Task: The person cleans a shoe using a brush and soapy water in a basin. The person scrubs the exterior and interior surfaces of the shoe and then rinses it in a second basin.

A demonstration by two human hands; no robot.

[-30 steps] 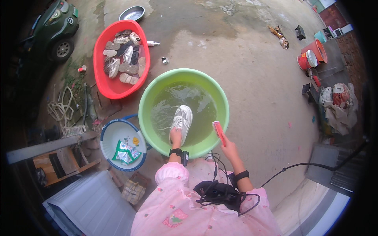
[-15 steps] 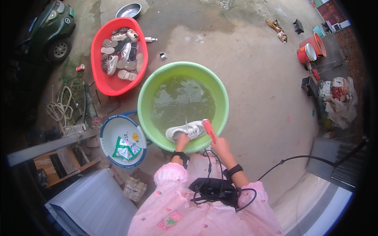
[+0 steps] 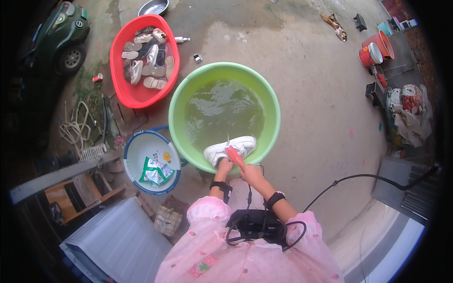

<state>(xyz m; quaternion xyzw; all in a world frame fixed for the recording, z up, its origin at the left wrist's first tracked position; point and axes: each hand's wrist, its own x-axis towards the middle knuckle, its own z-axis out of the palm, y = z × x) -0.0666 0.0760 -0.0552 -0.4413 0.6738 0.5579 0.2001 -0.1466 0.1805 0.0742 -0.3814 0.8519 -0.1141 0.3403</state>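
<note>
My left hand (image 3: 223, 165) grips the heel end of a white sneaker (image 3: 230, 149), which lies sideways across the near rim of a large green basin (image 3: 271, 108) full of murky water. My right hand (image 3: 250, 170) holds a red brush (image 3: 233, 154) pressed against the sneaker's side. Both wrists wear dark bands, and my sleeves are pink.
A red tub (image 3: 120, 89) full of several shoes stands at the upper left. A blue-rimmed white basin (image 3: 137, 146) with a green detergent packet (image 3: 155, 170) sits left of me. A black cable (image 3: 358, 178) runs on the concrete at right; a grey box (image 3: 118, 245) lies lower left.
The sneaker has come out of the water toward me and turned sideways onto the basin's near rim. The red brush has moved from the right rim onto the shoe.
</note>
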